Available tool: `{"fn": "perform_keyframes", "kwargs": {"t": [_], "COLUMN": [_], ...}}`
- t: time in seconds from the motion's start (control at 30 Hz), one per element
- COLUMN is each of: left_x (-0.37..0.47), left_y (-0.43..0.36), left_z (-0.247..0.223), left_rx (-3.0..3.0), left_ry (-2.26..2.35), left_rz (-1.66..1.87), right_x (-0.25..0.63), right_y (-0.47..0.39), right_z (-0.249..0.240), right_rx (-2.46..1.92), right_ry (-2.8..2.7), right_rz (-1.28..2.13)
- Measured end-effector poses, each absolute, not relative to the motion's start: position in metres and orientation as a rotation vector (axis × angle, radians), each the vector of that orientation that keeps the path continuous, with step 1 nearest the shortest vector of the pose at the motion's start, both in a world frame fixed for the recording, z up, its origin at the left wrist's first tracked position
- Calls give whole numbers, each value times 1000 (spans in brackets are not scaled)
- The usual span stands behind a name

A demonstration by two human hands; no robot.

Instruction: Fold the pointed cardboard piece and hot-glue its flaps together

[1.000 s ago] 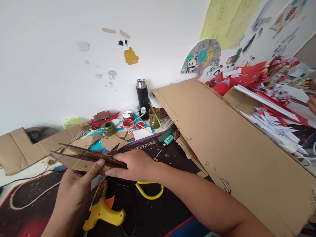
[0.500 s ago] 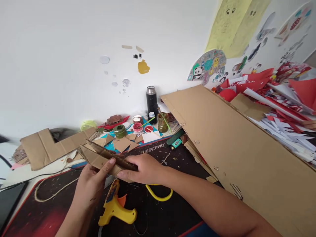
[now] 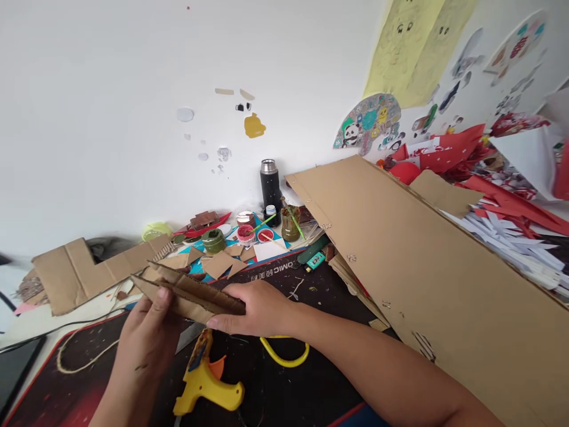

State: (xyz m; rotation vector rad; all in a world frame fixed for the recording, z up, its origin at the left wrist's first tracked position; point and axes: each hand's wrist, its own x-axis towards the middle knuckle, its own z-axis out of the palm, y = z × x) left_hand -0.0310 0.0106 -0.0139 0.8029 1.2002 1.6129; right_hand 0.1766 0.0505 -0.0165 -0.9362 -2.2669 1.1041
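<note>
Between my hands is a narrow cardboard piece (image 3: 191, 303) with two raised walls and a gap between them, held over the dark desk mat (image 3: 284, 296). My left hand (image 3: 146, 326) pinches its left part, thumb on the near wall and fingers hidden underneath. At the other end, my right hand (image 3: 249, 308) grips the cardboard with thumb in front and fingers behind. Below them lies a yellow hot glue gun (image 3: 208, 382) with an orange trigger. A yellow loop-shaped handle (image 3: 287, 359) shows beneath my right forearm.
A large cardboard sheet (image 3: 413, 255) slants across the right side. Paint jars (image 3: 214, 241), a black thermos (image 3: 269, 184) and cardboard scraps (image 3: 219, 264) stand or lie along the wall. A cut cardboard strip (image 3: 75, 273) is at left, paper strips (image 3: 511, 237) at far right.
My left hand has slid leftward along the cardboard, toward its far left end. My right hand keeps its grip. The camera view has shifted slightly.
</note>
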Motion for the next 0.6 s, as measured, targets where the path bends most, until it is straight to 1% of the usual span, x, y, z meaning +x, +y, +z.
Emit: {"fn": "perform_keyframes", "kwargs": {"t": [0.2, 0.37, 0.47, 0.6], "left_x": [-32, -29, -27, -25], "left_y": [13, 12, 11, 10], "left_z": [-13, -12, -16, -22], "left_rx": [751, 762, 845, 1033], "left_ry": [1263, 1249, 1245, 1402], "left_rz": [1649, 1611, 1589, 1462], "right_x": [175, 173, 174, 176], "right_y": [49, 48, 50, 52], "right_z": [-17, -18, -19, -19], "right_rx": [-857, -931, -998, -1032], "right_ry": [-2314, -2312, -2232, -2136], "right_rz": [1085, 1087, 1091, 1131]}}
